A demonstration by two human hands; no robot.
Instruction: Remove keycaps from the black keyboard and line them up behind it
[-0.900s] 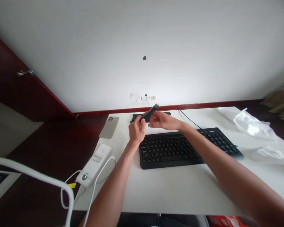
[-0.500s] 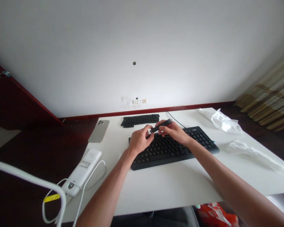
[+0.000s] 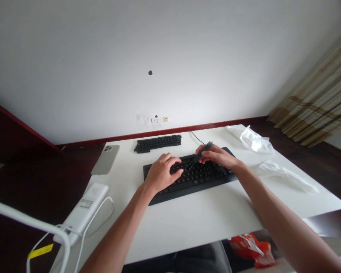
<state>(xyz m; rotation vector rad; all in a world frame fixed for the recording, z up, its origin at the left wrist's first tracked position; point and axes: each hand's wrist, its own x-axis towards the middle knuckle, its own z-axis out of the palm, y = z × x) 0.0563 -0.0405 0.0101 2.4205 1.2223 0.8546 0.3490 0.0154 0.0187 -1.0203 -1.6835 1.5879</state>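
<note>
A black keyboard (image 3: 184, 186) lies on the white table. Held over its middle in my right hand (image 3: 217, 156) is a dark keycap puller (image 3: 201, 152), tilted, with thin wire loops at its lower end near the keys. Whether the wires touch a key, I cannot tell. My left hand (image 3: 163, 172) is over the left part of the keyboard, thumb and forefinger apart with nothing between them. Behind the keyboard lies a block of loose black keycaps (image 3: 158, 143) set side by side in rows.
At the left of the table (image 3: 182, 223) are a phone (image 3: 105, 159) and a white power strip or power bank (image 3: 83, 212) with a white cable. Crumpled clear plastic bags (image 3: 255, 141) lie at the right. A white curved tube (image 3: 31, 218) crosses the lower left.
My left hand has come away from the keycap puller, its fingers now apart. The puller has tipped, with its wire end down towards the keys. The whole view has shifted somewhat.
</note>
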